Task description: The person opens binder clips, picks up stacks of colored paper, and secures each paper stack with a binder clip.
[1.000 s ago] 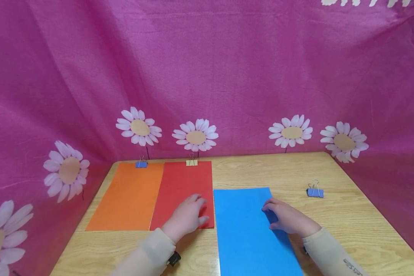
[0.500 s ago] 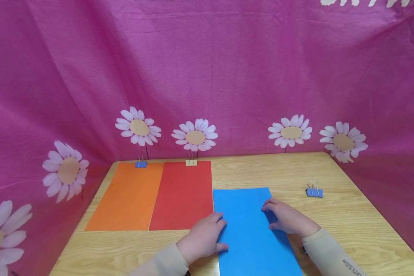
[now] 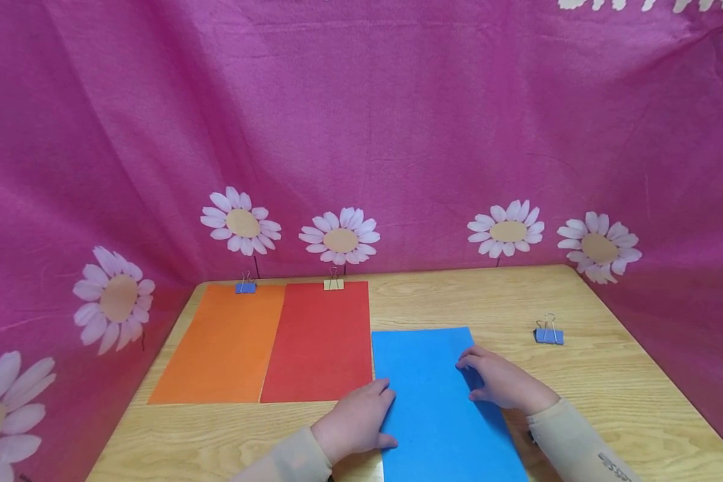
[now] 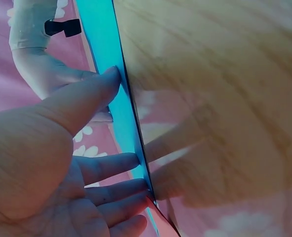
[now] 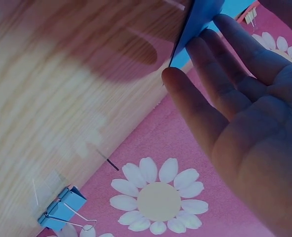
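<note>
A blue sheet of paper (image 3: 440, 402) lies flat on the table in front of me. My left hand (image 3: 357, 418) rests on its left edge, thumb and fingers spread apart. In the left wrist view, the fairly straight fingers (image 4: 113, 192) touch along the sheet's edge. On the far part of the sheet's right edge lies my right hand (image 3: 506, 381), its fingertips on the blue surface. Seen from the right wrist, those fingers (image 5: 195, 106) extend to the edge without curling round it.
Left of the blue sheet are a red sheet (image 3: 319, 341) with a yellow binder clip (image 3: 334, 284) and an orange sheet (image 3: 217, 348) with a blue binder clip (image 3: 246, 288). A loose blue binder clip (image 3: 549, 336) stands at right. Flowered pink cloth (image 3: 422, 134) surrounds the table.
My left hand has moved right and nearer to me, from above the red sheet to the left edge of the blue sheet. The right hand and the sheets have stayed put.
</note>
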A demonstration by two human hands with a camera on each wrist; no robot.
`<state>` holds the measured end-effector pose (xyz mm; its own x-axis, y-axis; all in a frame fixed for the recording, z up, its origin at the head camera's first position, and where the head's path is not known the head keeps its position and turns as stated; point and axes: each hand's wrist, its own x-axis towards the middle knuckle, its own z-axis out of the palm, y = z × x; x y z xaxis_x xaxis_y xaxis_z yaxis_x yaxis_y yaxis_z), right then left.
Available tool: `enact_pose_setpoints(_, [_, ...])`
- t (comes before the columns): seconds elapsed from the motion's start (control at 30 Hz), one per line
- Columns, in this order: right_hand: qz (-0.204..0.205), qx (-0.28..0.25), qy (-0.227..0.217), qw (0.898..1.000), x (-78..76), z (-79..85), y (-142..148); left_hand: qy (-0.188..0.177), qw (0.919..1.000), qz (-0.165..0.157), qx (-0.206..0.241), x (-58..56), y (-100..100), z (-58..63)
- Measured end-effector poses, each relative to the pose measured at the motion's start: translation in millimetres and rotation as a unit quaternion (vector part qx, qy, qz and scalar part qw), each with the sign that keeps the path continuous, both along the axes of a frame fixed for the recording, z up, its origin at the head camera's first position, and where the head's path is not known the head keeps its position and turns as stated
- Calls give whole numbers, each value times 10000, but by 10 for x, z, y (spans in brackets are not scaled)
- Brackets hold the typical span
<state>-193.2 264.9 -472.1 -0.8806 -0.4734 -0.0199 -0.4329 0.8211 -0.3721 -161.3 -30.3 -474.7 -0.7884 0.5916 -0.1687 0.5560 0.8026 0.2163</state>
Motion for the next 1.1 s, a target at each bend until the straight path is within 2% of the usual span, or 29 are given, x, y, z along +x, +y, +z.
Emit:
enact_pose_setpoints(0.33, [-79,84,29,9999,5,4,-7,62,9999,-68,-51,-11,6,-4])
enact_pose_setpoints(0.57, [-564,-121,51,9983,-9,-14,41,138,9998,-120,-34,-13,2,-14])
enact_pose_setpoints(0.8, [-890,-374,814,9920,-128,79,198,246,9995,-195,-35,-11,-1,-7])
enact_pose_setpoints(1.1, [-1539,-418,1903,9687,-366,290,592,297,9993,-207,-78,-5,-3,4])
